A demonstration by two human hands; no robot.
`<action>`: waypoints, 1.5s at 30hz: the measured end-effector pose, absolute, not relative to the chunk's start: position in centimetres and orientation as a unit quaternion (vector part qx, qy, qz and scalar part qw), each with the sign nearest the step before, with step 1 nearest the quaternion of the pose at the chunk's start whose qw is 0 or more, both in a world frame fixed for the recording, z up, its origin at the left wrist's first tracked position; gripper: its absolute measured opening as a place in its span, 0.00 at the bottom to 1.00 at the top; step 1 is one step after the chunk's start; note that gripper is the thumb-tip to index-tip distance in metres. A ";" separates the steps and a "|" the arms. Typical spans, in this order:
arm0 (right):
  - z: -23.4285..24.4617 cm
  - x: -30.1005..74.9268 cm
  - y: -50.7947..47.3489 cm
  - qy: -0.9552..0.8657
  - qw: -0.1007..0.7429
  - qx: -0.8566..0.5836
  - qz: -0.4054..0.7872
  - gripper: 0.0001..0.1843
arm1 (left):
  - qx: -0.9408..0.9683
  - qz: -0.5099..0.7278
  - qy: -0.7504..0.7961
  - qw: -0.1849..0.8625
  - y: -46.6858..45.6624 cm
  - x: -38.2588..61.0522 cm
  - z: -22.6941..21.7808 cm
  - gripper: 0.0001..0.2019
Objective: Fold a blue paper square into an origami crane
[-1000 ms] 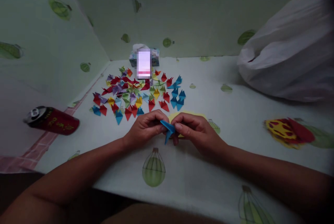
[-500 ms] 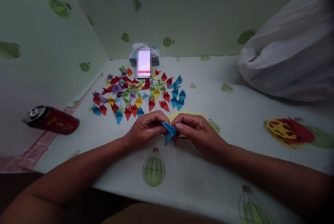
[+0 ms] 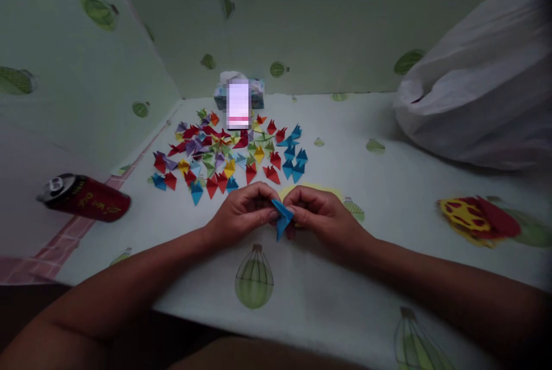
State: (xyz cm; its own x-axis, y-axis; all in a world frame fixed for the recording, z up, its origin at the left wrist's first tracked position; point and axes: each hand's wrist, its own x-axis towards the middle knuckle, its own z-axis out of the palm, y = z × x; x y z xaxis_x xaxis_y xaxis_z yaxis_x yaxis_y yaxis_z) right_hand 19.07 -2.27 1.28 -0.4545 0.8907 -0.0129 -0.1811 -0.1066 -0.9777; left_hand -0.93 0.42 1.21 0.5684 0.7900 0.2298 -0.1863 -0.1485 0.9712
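Blue folded paper [image 3: 283, 220] at frame centre, pinched between left hand [image 3: 241, 213] and right hand [image 3: 326, 216]; we see both grips clamped on it, fingertips at either side, neither hand clearly nearer. Its upper edge slants from upper left to lower right; a point hangs toward the frame's bottom. Small folded papers [image 3: 230, 168] crowd just beyond, upper left of centre. We note table [image 3: 319, 295] surface running right toward a white bag [image 3: 474, 88], and down to its edge, lower centre.
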 end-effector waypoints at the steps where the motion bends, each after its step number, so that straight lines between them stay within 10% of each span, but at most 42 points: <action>1: 1.2 19.0 -2.3 -0.527 0.400 -0.337 0.670 0.15 | 0.630 0.398 0.245 0.620 0.3 -0.9 1.3 0.07; 45: 1.1 18.2 -3.0 -0.535 0.392 -0.421 0.619 0.10 | 0.592 0.390 0.413 0.572 -0.6 0.1 1.8 0.08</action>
